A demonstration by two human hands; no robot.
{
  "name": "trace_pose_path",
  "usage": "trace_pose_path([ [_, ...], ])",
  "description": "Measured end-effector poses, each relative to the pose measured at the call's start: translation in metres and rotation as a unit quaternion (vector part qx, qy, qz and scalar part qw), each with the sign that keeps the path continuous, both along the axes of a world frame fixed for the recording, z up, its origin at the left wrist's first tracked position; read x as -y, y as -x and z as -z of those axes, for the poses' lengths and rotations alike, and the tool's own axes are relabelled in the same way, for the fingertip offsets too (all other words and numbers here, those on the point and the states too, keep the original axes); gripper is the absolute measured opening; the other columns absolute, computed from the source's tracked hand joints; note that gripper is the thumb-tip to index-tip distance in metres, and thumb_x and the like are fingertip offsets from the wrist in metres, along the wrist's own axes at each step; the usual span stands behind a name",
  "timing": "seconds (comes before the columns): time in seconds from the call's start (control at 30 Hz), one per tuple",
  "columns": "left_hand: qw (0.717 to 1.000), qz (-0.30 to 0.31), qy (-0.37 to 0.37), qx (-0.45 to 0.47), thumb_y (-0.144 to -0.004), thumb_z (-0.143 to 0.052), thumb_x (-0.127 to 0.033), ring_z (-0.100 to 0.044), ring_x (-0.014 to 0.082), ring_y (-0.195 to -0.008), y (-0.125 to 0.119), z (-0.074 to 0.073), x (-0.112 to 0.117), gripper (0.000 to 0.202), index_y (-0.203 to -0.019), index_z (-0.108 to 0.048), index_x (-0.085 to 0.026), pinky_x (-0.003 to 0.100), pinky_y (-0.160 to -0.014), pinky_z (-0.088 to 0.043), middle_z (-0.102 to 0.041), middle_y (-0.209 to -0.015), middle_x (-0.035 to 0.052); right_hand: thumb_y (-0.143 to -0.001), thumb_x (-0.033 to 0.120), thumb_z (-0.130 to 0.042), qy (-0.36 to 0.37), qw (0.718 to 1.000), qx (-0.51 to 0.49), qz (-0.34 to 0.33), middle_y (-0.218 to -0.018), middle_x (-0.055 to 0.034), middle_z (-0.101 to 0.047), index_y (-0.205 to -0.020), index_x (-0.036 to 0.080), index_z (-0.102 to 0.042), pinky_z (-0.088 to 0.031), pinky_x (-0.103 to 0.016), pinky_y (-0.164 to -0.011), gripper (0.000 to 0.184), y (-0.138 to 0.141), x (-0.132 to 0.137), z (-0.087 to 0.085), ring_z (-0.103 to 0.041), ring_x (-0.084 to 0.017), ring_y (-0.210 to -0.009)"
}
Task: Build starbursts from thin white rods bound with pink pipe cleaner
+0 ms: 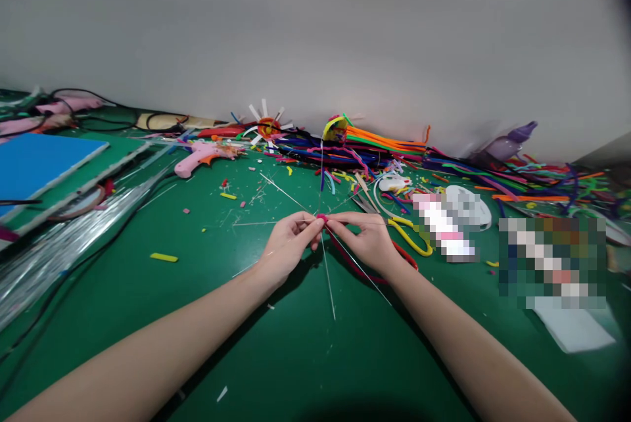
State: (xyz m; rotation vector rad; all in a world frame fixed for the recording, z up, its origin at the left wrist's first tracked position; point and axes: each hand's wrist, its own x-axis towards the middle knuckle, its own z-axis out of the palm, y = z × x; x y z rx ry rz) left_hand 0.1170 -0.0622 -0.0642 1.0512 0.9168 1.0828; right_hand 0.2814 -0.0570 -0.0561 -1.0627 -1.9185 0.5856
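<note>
At the middle of the table, a wire frame [328,277] of thin stiff spokes fans out from a small pink fuzzy centre [321,218]. My left hand [290,238] pinches that centre from the left, thumb and finger closed on it. From the other side my right hand [367,238] pinches the same spot, its fingertips meeting the left ones. A dark red strand [357,267] curves beneath my right hand; it looks like a pipe cleaner, and its ends are hidden. Scissors with yellow and red handles [411,238] lie beside my right hand, partly covered by it.
Pipe cleaners [389,139] in many colours are heaped along the wall. A pink glue gun [200,156] lies back left, its black cord [98,254] running forward past clear plastic strips [64,244]. A blue board [44,165] is far left, a white spool [468,208] right.
</note>
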Motion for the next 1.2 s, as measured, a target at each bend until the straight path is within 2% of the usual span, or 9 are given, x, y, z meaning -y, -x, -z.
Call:
trace_pose_path([
  [0.27, 1.0, 0.014, -0.013, -0.007, -0.081, -0.063, -0.035, -0.047, 0.0061, -0.053, 0.0, 0.004, 0.002, 0.024, -0.073, -0.055, -0.015, 0.02, -0.055, -0.035, -0.053, -0.06, -0.0036, -0.083, 0.036, -0.059, 0.088, 0.994, -0.047, 0.039, -0.085, -0.001, -0.074, -0.083, 0.025, -0.074, -0.055, -0.031, -0.076, 0.019, 0.008, 0.005, -0.007, -0.069, -0.019, -0.081],
  [0.47, 1.0, 0.018, -0.016, -0.012, -0.082, -0.062, -0.035, -0.049, 0.0063, -0.054, -0.001, 0.0, 0.004, 0.022, -0.074, -0.055, -0.015, 0.02, -0.056, -0.037, -0.055, -0.061, -0.0034, -0.079, 0.038, -0.062, 0.173, 0.976, -0.132, 0.028, -0.08, -0.0019, -0.073, -0.084, 0.021, -0.073, -0.055, -0.027, -0.068, 0.021, 0.013, 0.005, -0.006, -0.068, -0.016, -0.074],
  [0.7, 0.999, 0.032, -0.022, 0.01, -0.084, -0.061, -0.033, -0.053, 0.0067, -0.054, 0.0, 0.004, 0.003, 0.019, -0.079, -0.057, -0.016, 0.021, -0.059, -0.04, -0.059, -0.065, -0.0022, -0.08, 0.032, -0.063, 0.131, 0.984, -0.121, 0.026, -0.083, -0.0036, -0.072, -0.084, 0.022, -0.074, -0.052, -0.029, -0.072, 0.016, 0.012, 0.005, -0.008, -0.065, -0.016, -0.08],
  [0.83, 0.997, 0.054, -0.036, 0.036, -0.083, -0.061, -0.028, -0.055, 0.0077, -0.058, 0.001, 0.008, 0.002, 0.012, -0.084, -0.057, -0.018, 0.022, -0.064, -0.042, -0.06, -0.067, -0.0023, -0.079, 0.031, -0.064, 0.123, 0.983, -0.136, 0.028, -0.082, -0.0028, -0.071, -0.085, 0.024, -0.075, -0.053, -0.029, -0.069, 0.014, 0.012, 0.005, -0.011, -0.065, -0.016, -0.078],
  [0.93, 0.995, 0.078, -0.036, 0.049, -0.083, -0.061, -0.023, -0.057, 0.0086, -0.063, 0.001, 0.007, 0.0, 0.009, -0.09, -0.06, -0.018, 0.024, -0.067, -0.043, -0.06, -0.076, -0.0004, -0.078, 0.03, -0.065, 0.113, 0.982, -0.144, 0.046, -0.078, -0.0021, -0.071, -0.081, 0.023, -0.074, -0.053, -0.028, -0.068, 0.012, 0.01, 0.004, -0.011, -0.064, -0.014, -0.074],
  [1.03, 0.991, 0.099, -0.026, 0.081, -0.084, -0.056, -0.022, -0.059, 0.01, -0.066, 0.002, 0.007, -0.001, 0.013, -0.094, -0.062, -0.017, 0.027, -0.071, -0.045, -0.06, -0.087, 0.002, -0.079, 0.031, -0.064, 0.126, 0.98, -0.142, 0.053, -0.075, -0.0019, -0.07, -0.08, 0.022, -0.074, -0.052, -0.027, -0.062, 0.013, 0.007, 0.002, -0.011, -0.062, -0.013, -0.067],
  [1.2, 0.985, 0.121, -0.009, 0.119, -0.086, -0.047, -0.02, -0.061, 0.0148, -0.066, 0.005, 0.009, -0.007, 0.018, -0.092, -0.061, -0.012, 0.032, -0.071, -0.046, -0.062, -0.086, 0.0064, -0.078, 0.032, -0.065, 0.141, 0.983, -0.113, 0.039, -0.073, -0.0024, -0.07, -0.08, 0.02, -0.074, -0.051, -0.027, -0.058, 0.015, 0.001, -0.001, -0.015, -0.061, -0.012, -0.062],
])
